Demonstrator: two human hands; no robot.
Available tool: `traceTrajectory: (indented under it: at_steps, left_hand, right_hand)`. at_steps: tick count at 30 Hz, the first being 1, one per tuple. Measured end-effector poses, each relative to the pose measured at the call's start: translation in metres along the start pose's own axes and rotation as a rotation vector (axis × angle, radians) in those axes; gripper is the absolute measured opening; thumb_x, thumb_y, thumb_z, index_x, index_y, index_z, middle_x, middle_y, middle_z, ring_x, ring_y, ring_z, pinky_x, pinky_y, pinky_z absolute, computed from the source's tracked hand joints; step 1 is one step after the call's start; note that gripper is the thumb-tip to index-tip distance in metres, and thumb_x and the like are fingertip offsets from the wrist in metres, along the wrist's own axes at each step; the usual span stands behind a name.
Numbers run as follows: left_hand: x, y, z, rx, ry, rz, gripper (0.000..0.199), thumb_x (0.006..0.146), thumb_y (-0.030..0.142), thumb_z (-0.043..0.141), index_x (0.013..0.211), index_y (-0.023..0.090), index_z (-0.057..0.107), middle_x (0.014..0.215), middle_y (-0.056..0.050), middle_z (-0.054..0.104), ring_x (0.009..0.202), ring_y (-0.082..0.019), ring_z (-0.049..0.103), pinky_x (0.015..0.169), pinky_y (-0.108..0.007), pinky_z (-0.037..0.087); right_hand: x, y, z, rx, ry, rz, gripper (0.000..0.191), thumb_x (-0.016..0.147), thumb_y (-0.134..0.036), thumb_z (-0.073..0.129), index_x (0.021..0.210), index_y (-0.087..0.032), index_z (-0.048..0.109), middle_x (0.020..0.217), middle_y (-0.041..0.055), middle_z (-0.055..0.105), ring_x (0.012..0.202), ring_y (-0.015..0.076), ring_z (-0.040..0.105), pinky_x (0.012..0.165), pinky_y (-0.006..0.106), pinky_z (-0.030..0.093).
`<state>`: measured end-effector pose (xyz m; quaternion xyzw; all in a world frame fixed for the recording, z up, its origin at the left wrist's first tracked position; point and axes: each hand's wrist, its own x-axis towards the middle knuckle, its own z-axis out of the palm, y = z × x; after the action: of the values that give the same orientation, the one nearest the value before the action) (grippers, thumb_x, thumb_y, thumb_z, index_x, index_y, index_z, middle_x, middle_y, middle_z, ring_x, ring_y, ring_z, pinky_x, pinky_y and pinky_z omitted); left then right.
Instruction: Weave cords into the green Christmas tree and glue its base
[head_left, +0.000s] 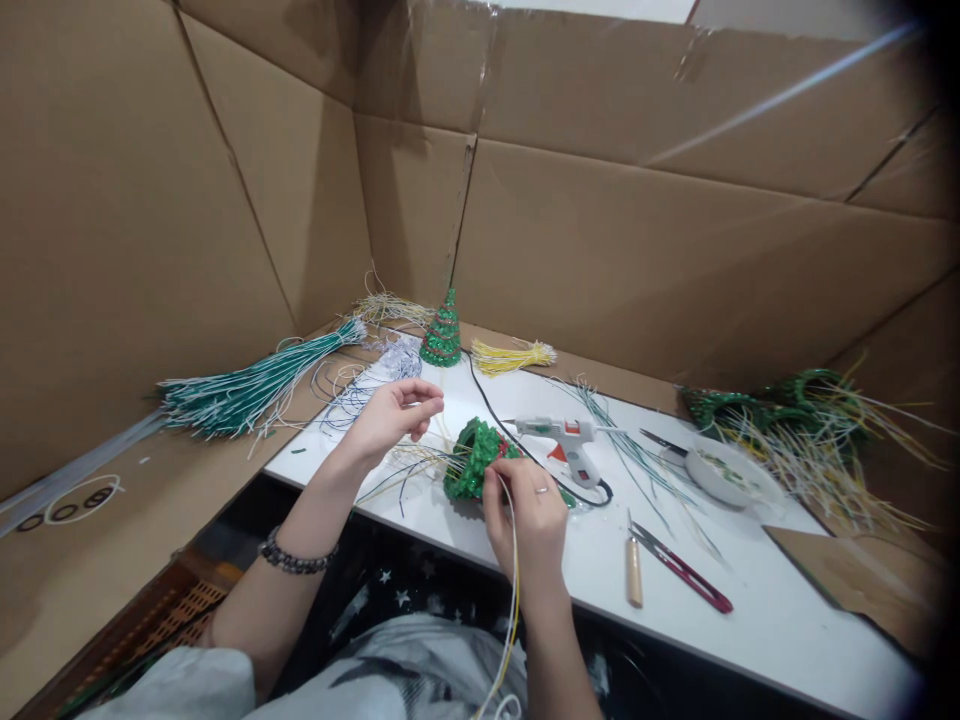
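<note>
A green beaded piece (469,462) with red beads lies on its side at the table's front edge, thin strands fanning out from its open left end. My right hand (531,505) is closed at its right end, with white and yellow strands (515,590) running from the fingers down to my lap. Left of and above the piece, my left hand (401,415) is held up in a pinch. Whatever is between those fingertips is too thin to make out. Behind stands a small green beaded Christmas tree (442,335) with reddish bands.
A glue gun (559,435) lies right of the piece, its black cable curving behind. Red-handled snips (686,570), a wooden-handled awl (634,575) and a white bowl (727,475) are farther right. Green-white (255,385) and yellow strand bundles (514,356) lie near the cardboard walls.
</note>
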<state>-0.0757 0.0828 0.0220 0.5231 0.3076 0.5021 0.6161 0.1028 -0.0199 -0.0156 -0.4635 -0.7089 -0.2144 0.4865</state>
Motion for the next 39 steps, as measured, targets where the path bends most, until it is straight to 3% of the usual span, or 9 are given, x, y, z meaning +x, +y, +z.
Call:
traceTrajectory:
  at_steps: [7, 11, 16, 21, 25, 29, 32, 36, 39]
  left_hand:
    - [-0.008, 0.004, 0.018, -0.35, -0.051, 0.067, 0.062, 0.044, 0.056, 0.092, 0.071, 0.018, 0.051, 0.057, 0.009, 0.045, 0.049, -0.002, 0.037, 0.041, -0.011, 0.031]
    - [-0.022, 0.007, 0.027, -0.496, -0.116, 0.171, 0.067, 0.043, 0.061, 0.09, 0.064, 0.02, 0.041, 0.053, 0.009, 0.025, 0.047, -0.006, 0.021, 0.037, -0.014, 0.021]
    - [-0.032, 0.009, 0.031, -0.458, -0.057, 0.26, 0.071, 0.044, 0.07, 0.084, 0.061, 0.022, 0.035, 0.055, 0.007, 0.012, 0.05, -0.011, 0.01, 0.035, -0.022, 0.01]
    - [-0.034, 0.01, 0.032, -0.448, 0.006, 0.252, 0.073, 0.04, 0.075, 0.082, 0.06, 0.023, 0.034, 0.056, 0.006, 0.011, 0.052, -0.012, 0.006, 0.037, -0.024, 0.009]
    - [-0.035, 0.01, 0.034, -0.406, 0.018, 0.277, 0.072, 0.048, 0.079, 0.076, 0.06, 0.023, 0.032, 0.055, 0.006, 0.009, 0.051, -0.012, 0.007, 0.036, -0.024, 0.006]
    - [-0.027, 0.016, 0.027, -0.476, -0.064, 0.259, 0.061, 0.052, 0.06, 0.088, 0.061, 0.02, 0.042, 0.052, 0.008, 0.028, 0.047, -0.006, 0.02, 0.034, -0.015, 0.017]
    - [-0.019, 0.025, 0.005, -0.231, 0.012, 0.269, 0.044, 0.057, 0.044, 0.091, 0.069, 0.019, 0.057, 0.059, 0.006, 0.054, 0.049, -0.005, 0.041, 0.042, -0.015, 0.035]
    - [-0.018, 0.035, -0.035, 0.668, 0.287, 0.297, 0.012, 0.076, 0.028, 0.074, 0.084, 0.019, 0.071, 0.08, -0.003, 0.072, 0.07, -0.015, 0.064, 0.063, -0.025, 0.048]
    - [-0.027, 0.042, -0.049, 1.244, 0.427, 0.297, 0.019, 0.084, 0.018, 0.056, 0.09, 0.023, 0.073, 0.096, -0.004, 0.075, 0.082, -0.021, 0.067, 0.071, -0.031, 0.046]
  right_hand:
    - [0.0, 0.0, 0.0, 0.003, -0.005, 0.008, 0.009, 0.092, -0.011, 0.054, 0.091, -0.02, 0.057, 0.076, 0.0034, 0.065, 0.073, 0.0166, 0.061, 0.071, 0.03, 0.048]
    - [0.0, -0.001, -0.002, 0.007, -0.026, 0.014, 0.009, 0.092, -0.011, 0.054, 0.091, -0.02, 0.057, 0.077, 0.0034, 0.065, 0.073, 0.0165, 0.061, 0.071, 0.03, 0.048]
    - [0.001, -0.002, -0.003, 0.009, -0.028, 0.017, 0.009, 0.092, -0.011, 0.054, 0.091, -0.02, 0.057, 0.077, 0.0036, 0.065, 0.073, 0.0167, 0.061, 0.07, 0.03, 0.048]
    - [0.001, -0.002, -0.003, 0.019, -0.031, 0.008, 0.01, 0.091, -0.01, 0.055, 0.09, -0.02, 0.056, 0.077, 0.0037, 0.065, 0.072, 0.0162, 0.061, 0.071, 0.03, 0.048]
    - [0.001, -0.001, -0.003, 0.022, -0.034, 0.01, 0.01, 0.091, -0.009, 0.056, 0.09, -0.019, 0.055, 0.078, 0.0036, 0.065, 0.072, 0.0161, 0.06, 0.071, 0.03, 0.048]
    - [0.001, -0.002, -0.003, 0.022, -0.033, 0.008, 0.011, 0.09, -0.008, 0.057, 0.09, -0.019, 0.056, 0.077, 0.004, 0.065, 0.073, 0.0166, 0.061, 0.072, 0.03, 0.048]
    - [0.002, -0.003, -0.003, 0.027, -0.025, 0.011, 0.011, 0.091, -0.008, 0.056, 0.09, -0.019, 0.056, 0.076, 0.0035, 0.065, 0.072, 0.0164, 0.06, 0.071, 0.03, 0.048]
    - [0.003, -0.002, -0.004, 0.057, -0.029, 0.011, 0.012, 0.09, -0.008, 0.056, 0.09, -0.02, 0.056, 0.076, 0.0028, 0.064, 0.072, 0.0158, 0.059, 0.072, 0.03, 0.048]
    - [0.003, 0.002, -0.006, 0.116, -0.055, 0.01, 0.012, 0.09, -0.008, 0.056, 0.09, -0.02, 0.056, 0.077, 0.0026, 0.065, 0.071, 0.0154, 0.058, 0.073, 0.03, 0.048]
